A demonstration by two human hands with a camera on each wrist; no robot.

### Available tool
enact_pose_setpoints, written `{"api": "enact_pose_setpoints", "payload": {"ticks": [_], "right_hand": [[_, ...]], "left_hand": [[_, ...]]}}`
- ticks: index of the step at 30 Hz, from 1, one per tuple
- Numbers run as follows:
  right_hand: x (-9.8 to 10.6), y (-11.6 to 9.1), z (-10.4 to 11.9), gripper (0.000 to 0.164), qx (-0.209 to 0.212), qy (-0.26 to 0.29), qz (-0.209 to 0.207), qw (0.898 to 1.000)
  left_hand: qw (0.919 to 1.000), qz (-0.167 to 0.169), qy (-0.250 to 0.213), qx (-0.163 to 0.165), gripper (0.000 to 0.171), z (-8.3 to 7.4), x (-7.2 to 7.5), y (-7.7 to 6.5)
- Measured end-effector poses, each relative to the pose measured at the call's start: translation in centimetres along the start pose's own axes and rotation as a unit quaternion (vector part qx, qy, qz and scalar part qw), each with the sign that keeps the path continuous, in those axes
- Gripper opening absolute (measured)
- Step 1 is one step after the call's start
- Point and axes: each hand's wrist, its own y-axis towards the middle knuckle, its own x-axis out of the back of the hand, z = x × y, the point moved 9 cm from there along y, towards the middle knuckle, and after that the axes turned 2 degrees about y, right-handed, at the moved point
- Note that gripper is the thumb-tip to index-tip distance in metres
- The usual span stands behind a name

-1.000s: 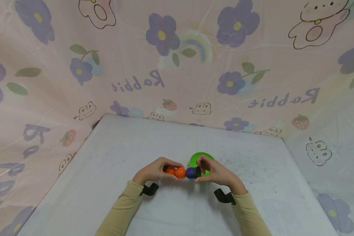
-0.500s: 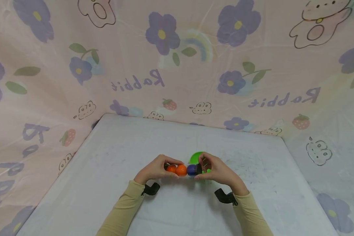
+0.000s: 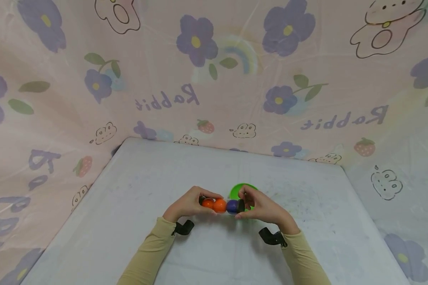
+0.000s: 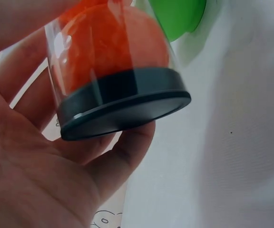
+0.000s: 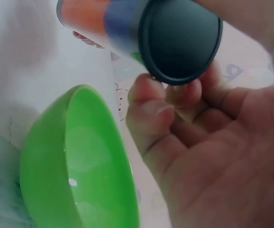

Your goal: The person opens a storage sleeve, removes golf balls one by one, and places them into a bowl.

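Held level between both hands is a clear tube [image 3: 226, 206] with a black cap on each end. Two orange balls [image 3: 219, 206] and one dark blue ball [image 3: 232, 206] sit in a row inside. My left hand [image 3: 189, 205] grips the tube's left end, thumb and fingers round its wall; the left wrist view shows that end's black cap [image 4: 127, 102]. My right hand [image 3: 264, 206] pinches the other end at its black cap [image 5: 182, 42], fingers bent. Just beyond the right hand is a green bowl [image 3: 236, 191], partly hidden by it.
The bowl [image 5: 42, 161] looms large in the right wrist view, its mouth facing sideways in that picture. A white-covered table [image 3: 185, 166] lies beneath the hands. Patterned cloth [image 3: 228, 91] hangs at the back and sides. Black wrist mounts [image 3: 271, 236] jut inward from the sleeves.
The tube and both hands have risen slightly and shifted a little to the right in the head view. The right fingers at the cap have moved slightly; the hold stays the same.
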Motion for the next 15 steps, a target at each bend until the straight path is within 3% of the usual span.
{"api": "enact_pose_setpoints", "payload": {"ticks": [9, 15], "right_hand": [[0.1, 0.1, -0.1, 0.052, -0.001, -0.018, -0.021, 1.0], [1.0, 0.1, 0.4, 0.045, -0.013, -0.064, -0.092, 0.994]], "left_hand": [[0.9998, -0.017, 0.008, 0.006, 0.049, 2.8, 0.3, 0.3], [0.9979, -0.05, 0.034, 0.026, 0.049, 3.4, 0.9, 0.1]]}}
